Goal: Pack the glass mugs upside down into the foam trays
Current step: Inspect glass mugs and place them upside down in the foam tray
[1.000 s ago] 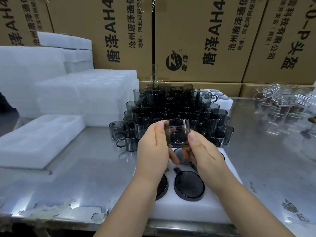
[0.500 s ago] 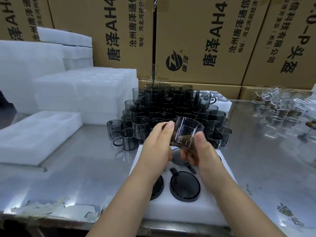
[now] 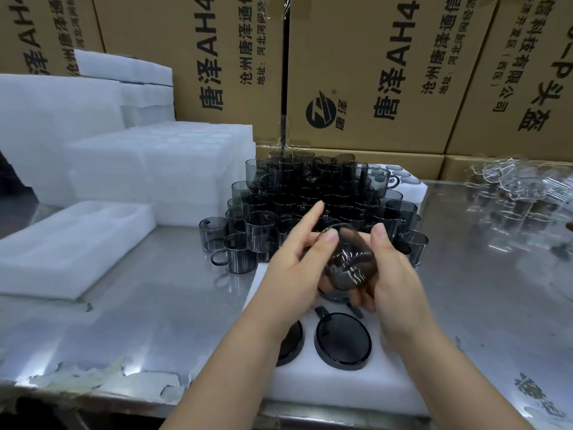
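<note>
Centre frame: fingers of our left hand and right hand clamp a tilted mug, best turned fully mouth-down before we seat it in the foam tray.

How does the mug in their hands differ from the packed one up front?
The held mug is tilted, gripped by left hand and right hand; the packed mug sits base-up in the foam tray. The held mug looks blurred, the packed mug sharp. Both are smoky glass.
</note>
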